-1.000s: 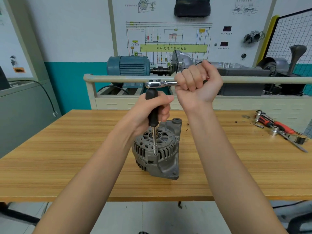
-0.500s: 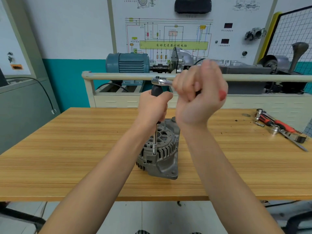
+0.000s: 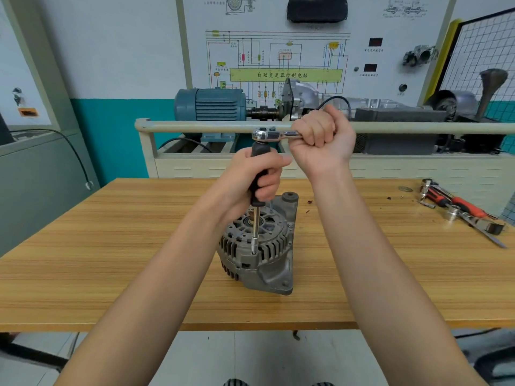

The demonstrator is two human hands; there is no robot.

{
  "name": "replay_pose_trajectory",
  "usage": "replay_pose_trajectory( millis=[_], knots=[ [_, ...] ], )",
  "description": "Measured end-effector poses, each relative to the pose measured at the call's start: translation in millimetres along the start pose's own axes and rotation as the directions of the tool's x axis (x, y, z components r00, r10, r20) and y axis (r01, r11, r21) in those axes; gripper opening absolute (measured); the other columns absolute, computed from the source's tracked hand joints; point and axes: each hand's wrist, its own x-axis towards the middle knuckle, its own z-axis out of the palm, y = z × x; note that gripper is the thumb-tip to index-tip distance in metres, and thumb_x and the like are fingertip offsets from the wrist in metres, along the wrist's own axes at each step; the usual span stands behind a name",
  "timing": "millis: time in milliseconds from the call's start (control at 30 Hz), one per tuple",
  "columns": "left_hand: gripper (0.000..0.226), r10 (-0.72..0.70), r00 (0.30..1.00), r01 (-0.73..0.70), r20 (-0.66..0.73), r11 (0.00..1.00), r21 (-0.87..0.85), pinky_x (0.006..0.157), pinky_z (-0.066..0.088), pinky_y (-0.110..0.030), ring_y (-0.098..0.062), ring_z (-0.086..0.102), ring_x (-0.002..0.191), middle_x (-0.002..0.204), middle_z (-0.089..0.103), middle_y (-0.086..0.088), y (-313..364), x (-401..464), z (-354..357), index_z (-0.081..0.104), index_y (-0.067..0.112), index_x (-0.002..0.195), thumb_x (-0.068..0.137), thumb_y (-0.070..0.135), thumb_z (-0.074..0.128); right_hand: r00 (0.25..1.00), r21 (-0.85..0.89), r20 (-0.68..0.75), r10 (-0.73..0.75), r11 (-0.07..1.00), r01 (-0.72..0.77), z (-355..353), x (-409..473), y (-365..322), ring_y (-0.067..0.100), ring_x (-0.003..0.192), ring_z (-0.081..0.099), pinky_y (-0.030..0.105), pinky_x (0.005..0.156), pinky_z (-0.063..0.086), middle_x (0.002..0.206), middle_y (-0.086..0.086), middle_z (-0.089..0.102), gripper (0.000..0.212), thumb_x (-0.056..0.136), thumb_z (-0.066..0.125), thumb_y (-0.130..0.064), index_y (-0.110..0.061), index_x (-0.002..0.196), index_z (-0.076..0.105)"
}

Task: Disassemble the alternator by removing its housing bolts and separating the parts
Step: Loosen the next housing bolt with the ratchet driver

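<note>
head view looks down over both forearms at the alternator (image 3: 257, 250), which sits on the wooden table (image 3: 111, 246) near its front edge, straight ahead of the person and directly below the two hands, vented face turned up. the relation that matters is a right angle — the extension driver (image 3: 257, 190) stands close to upright, its slim shaft dropping to a housing bolt (image 3: 253, 253) at the near rim of the casing, while the ratchet wrench (image 3: 274, 134) lies level across its top, its handle running off to the right. the left hand (image 3: 255, 178) is the nearer one to the alternator, fingers curled round the black grip of the driver just above the casing; the right hand (image 3: 320, 135) is higher and further off, fist wrapped tight round the ratchet handle. any swing of that handle, it seems, has to turn about the upright shaft, so the left hand's job looks to be keeping the shaft plumb on the bolt. the bolt head itself is hidden under the socket tip, so how far it is backed out cannot be told; the ratchet handle's end is buried in the fist, and the alternator's far side is masked by the left hand. spare tools (image 3: 459, 210) lie well apart at the right of the table.
</note>
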Motion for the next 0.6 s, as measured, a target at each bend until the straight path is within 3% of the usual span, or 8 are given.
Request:
replay_pose_trajectory(
  millis=[133, 300, 400, 500, 533, 600],
  knots=[
    [0.048, -0.013, 0.996, 0.012, -0.083, 1.0, -0.018, 0.036, 0.015, -0.016, -0.007, 0.017, 0.031, 0.039, 0.026, 0.008, -3, 3, 0, 0.033, 0.02, 0.05, 0.092, 0.008, 0.052, 0.997, -0.078, -0.018, -0.077, 0.994, 0.075, 1, -1, 4, 0.01, 0.025, 0.019, 0.021, 0.035, 0.016, 0.031, -0.004, 0.023, 0.059, 0.097, 0.031, -0.017, -0.016, 0.038, 0.033],
    [0.047, 0.057, 0.927, -0.046, -0.371, 0.998, 0.037, 0.038, 0.015, -0.015, -0.009, 0.015, 0.033, 0.041, 0.024, 0.007, -4, 1, 9, 0.029, 0.02, 0.053, 0.089, 0.001, 0.051, 0.946, -0.318, 0.186, -0.266, 0.895, 0.314, 14, -28, 25, 0.01, 0.032, 0.014, 0.02, 0.039, 0.017, 0.034, -0.006, 0.023, 0.057, 0.097, 0.029, -0.012, -0.018, 0.041, 0.034],
    [0.043, 0.117, 0.843, -0.081, -0.524, 0.993, 0.09, 0.038, 0.018, -0.016, -0.01, 0.019, 0.036, 0.043, 0.026, 0.005, -6, 2, 17, 0.031, 0.017, 0.056, 0.087, -0.003, 0.053, 0.812, -0.441, 0.448, -0.375, 0.697, 0.565, 18, -44, 47, 0.007, 0.033, 0.018, 0.021, 0.043, 0.017, 0.036, -0.007, 0.027, 0.051, 0.092, 0.034, -0.006, -0.02, 0.043, 0.039],
    [0.03, 0.185, 0.807, -0.122, -0.561, 0.981, 0.148, 0.051, 0.027, -0.027, -0.018, 0.03, 0.054, 0.058, 0.032, -0.004, -5, 1, 23, 0.04, 0.012, 0.063, 0.084, 0.004, 0.06, 0.555, -0.463, 0.702, -0.446, 0.306, 0.832, 15, -55, 66, 0.004, 0.04, 0.029, 0.022, 0.048, 0.023, 0.051, -0.013, 0.039, 0.034, 0.085, 0.041, 0.0, -0.026, 0.063, 0.044],
    [0.024, 0.194, 0.812, -0.129, -0.551, 0.98, 0.154, 0.055, 0.026, -0.029, -0.022, 0.03, 0.063, 0.064, 0.033, -0.008, -5, 1, 24, 0.044, 0.011, 0.068, 0.084, 0.007, 0.061, 0.51, -0.461, 0.743, -0.434, 0.222, 0.86, 14, -57, 70, 0.005, 0.043, 0.032, 0.023, 0.049, 0.024, 0.057, -0.012, 0.042, 0.028, 0.084, 0.041, -0.003, -0.026, 0.068, 0.043],
    [0.022, 0.223, 0.804, -0.133, -0.551, 0.971, 0.198, 0.052, 0.025, -0.028, -0.023, 0.029, 0.064, 0.066, 0.034, -0.01, -6, -1, 23, 0.047, 0.008, 0.07, 0.086, 0.002, 0.06, 0.511, -0.462, 0.747, -0.425, 0.222, 0.859, 13, -57, 71, 0.004, 0.043, 0.032, 0.024, 0.05, 0.024, 0.057, -0.012, 0.042, 0.026, 0.083, 0.041, -0.007, -0.025, 0.064, 0.041]
  ],
)
